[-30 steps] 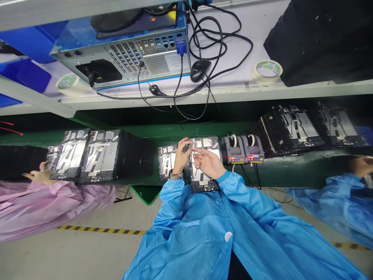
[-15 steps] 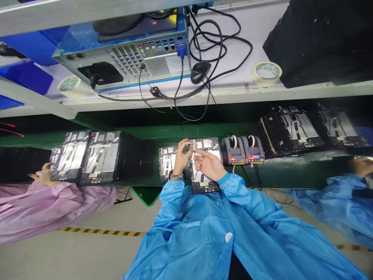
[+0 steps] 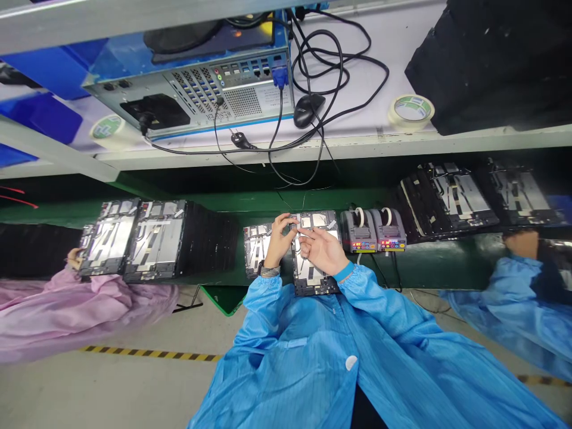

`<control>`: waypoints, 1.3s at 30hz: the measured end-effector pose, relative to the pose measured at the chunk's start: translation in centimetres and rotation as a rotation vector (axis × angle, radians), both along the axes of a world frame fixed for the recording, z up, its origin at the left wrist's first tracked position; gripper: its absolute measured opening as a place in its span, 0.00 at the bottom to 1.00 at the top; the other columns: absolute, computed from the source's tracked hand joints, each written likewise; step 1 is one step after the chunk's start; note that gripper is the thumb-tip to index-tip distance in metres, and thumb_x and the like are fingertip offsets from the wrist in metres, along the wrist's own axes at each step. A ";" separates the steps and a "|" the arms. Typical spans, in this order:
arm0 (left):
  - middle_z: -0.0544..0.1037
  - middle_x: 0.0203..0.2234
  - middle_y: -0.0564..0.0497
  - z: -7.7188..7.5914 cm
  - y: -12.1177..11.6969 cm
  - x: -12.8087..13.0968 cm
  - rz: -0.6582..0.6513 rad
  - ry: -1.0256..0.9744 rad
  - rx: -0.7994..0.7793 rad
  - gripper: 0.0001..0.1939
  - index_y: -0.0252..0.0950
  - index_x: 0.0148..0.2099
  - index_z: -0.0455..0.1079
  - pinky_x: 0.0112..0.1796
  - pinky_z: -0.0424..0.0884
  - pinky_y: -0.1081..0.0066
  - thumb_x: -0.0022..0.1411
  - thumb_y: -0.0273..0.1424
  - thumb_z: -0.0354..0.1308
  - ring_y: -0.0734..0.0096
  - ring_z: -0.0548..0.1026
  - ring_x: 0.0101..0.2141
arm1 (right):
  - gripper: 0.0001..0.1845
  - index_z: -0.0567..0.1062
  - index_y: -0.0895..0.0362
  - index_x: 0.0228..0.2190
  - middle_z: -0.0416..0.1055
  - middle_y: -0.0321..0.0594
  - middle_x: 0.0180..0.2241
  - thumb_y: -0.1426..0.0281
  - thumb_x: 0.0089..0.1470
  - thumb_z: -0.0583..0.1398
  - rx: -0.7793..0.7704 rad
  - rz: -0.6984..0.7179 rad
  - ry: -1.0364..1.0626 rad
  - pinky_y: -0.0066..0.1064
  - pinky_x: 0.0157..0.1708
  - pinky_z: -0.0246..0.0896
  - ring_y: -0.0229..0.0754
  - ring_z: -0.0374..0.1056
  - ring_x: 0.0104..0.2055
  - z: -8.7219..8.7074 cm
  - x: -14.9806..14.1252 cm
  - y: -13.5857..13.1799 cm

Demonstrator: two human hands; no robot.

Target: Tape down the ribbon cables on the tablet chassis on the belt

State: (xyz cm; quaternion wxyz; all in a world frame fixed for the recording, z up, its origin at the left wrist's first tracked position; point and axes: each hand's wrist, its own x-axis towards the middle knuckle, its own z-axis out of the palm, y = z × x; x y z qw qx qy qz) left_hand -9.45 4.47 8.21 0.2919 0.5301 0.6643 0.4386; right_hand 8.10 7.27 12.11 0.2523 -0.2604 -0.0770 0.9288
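In front of me on the green bench lies an opened tablet-like panel [image 3: 316, 271], with a black frame, silver plates and dark cables. My left hand [image 3: 277, 241] is over its upper left edge, thumb and forefinger bent together. My right hand [image 3: 327, 250] reaches across the panel from the right, its fingertips meeting those of my left hand. Both hands look pinched; whatever is between the fingertips is too small to make out. A second, similar panel [image 3: 254, 253] lies to the left, partly behind my left wrist.
Two tape dispensers [image 3: 360, 232] with lit displays stand right of my panel. Stacks of panels stand left [image 3: 156, 238] and right [image 3: 460, 193]. A computer case [image 3: 196, 98] and tape roll [image 3: 411, 111] sit on the shelf above. Co-workers' hands [image 3: 74, 257] [image 3: 522, 244] are at both sides.
My hands and panel have barely moved. The right co-worker's arm has moved inward to the left, towards the panels there. The left co-worker's hand has shifted slightly up against the panel stack.
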 end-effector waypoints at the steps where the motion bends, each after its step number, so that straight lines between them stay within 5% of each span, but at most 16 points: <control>1: 0.70 0.57 0.47 0.0 0.0 -0.1 -0.005 0.007 0.003 0.09 0.46 0.47 0.77 0.63 0.56 0.53 0.66 0.30 0.60 0.56 0.65 0.63 | 0.19 0.75 0.59 0.45 0.74 0.43 0.35 0.59 0.66 0.52 -0.005 0.000 0.000 0.33 0.30 0.61 0.40 0.62 0.28 0.1 0.2 0.0; 6: 0.70 0.57 0.47 0.0 0.0 -0.4 -0.005 -0.001 -0.008 0.09 0.46 0.46 0.78 0.64 0.55 0.52 0.65 0.30 0.61 0.55 0.65 0.63 | 0.22 0.76 0.59 0.48 0.73 0.42 0.32 0.58 0.63 0.54 0.216 0.150 -0.114 0.34 0.29 0.59 0.39 0.59 0.25 0.6 1.9 -0.4; 13: 0.71 0.56 0.47 -0.3 0.2 -0.7 -0.025 0.003 -0.005 0.10 0.46 0.47 0.78 0.64 0.55 0.52 0.64 0.30 0.62 0.55 0.65 0.62 | 0.22 0.77 0.49 0.56 0.73 0.44 0.38 0.69 0.63 0.56 1.494 0.209 -0.898 0.36 0.41 0.59 0.47 0.67 0.39 0.5 2.6 2.4; 17: 0.71 0.56 0.47 -0.3 0.2 -0.8 -0.019 0.000 -0.028 0.09 0.46 0.46 0.78 0.64 0.55 0.52 0.64 0.32 0.63 0.55 0.65 0.62 | 0.26 0.76 0.48 0.58 0.73 0.47 0.39 0.75 0.60 0.56 1.832 0.488 -1.010 0.35 0.41 0.58 0.48 0.67 0.40 -0.1 1.6 4.3; 25: 0.72 0.55 0.47 0.3 0.4 -1.3 -0.055 0.049 -0.038 0.08 0.47 0.46 0.79 0.63 0.55 0.52 0.64 0.34 0.63 0.55 0.66 0.60 | 0.24 0.79 0.49 0.55 0.72 0.45 0.35 0.74 0.59 0.57 1.877 0.479 -0.954 0.36 0.41 0.58 0.48 0.67 0.39 -0.2 1.8 4.9; 29: 0.72 0.55 0.47 1.0 0.9 -1.4 -0.060 0.100 -0.049 0.08 0.46 0.44 0.79 0.63 0.55 0.51 0.61 0.33 0.66 0.53 0.66 0.60 | 0.21 0.80 0.53 0.52 0.72 0.45 0.37 0.69 0.67 0.51 1.675 0.051 -1.023 0.38 0.44 0.62 0.47 0.68 0.41 0.9 5.0 4.0; 32: 0.73 0.54 0.47 1.5 1.2 -1.3 -0.066 0.090 -0.044 0.08 0.44 0.43 0.78 0.62 0.56 0.51 0.60 0.33 0.67 0.52 0.67 0.59 | 0.21 0.78 0.54 0.53 0.72 0.45 0.39 0.61 0.67 0.53 1.412 -0.180 -1.193 0.41 0.43 0.65 0.47 0.68 0.38 0.1 8.8 2.0; 35: 0.72 0.57 0.45 1.3 -0.2 -0.2 0.060 -0.049 -0.029 0.18 0.45 0.54 0.73 0.59 0.63 0.53 0.62 0.36 0.66 0.54 0.69 0.59 | 0.23 0.77 0.55 0.54 0.72 0.48 0.47 0.56 0.65 0.56 1.237 -0.126 -1.241 0.44 0.46 0.67 0.49 0.70 0.42 -2.0 11.6 -1.2; 39: 0.66 0.65 0.43 0.2 -5.1 3.3 0.254 -0.245 -0.165 0.30 0.46 0.67 0.62 0.62 0.64 0.53 0.66 0.44 0.61 0.52 0.66 0.64 | 0.26 0.75 0.52 0.59 0.67 0.48 0.59 0.54 0.64 0.59 1.188 -0.012 -1.123 0.49 0.62 0.59 0.53 0.64 0.61 -4.0 12.3 -5.4</control>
